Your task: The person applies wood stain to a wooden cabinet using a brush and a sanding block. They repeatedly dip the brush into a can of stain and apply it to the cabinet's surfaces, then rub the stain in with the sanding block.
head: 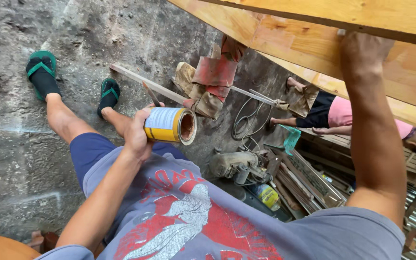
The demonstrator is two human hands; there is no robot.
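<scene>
Left hand (138,132) fingers closed around yellow tin can (169,125), held open-mouthed above the knees, brush handle (151,94) alongside. Rigid, smooth, likely sloshing: best gripped round the body. Right hand (364,50) fingers pressed against overhead plywood panel (314,43), grasp not discernible.

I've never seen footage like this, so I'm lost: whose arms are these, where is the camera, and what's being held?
The camera sits on a person's head and looks down, so you see their own shirt, legs and sandals above a concrete floor. There is no machine. Their left hand holds an open tin can and what looks like a brush handle. Their right hand reaches up and rests on a wooden panel. On the floor lie a wooden strip, reddish rags and a coiled wire. Another person crouches nearby.
</scene>
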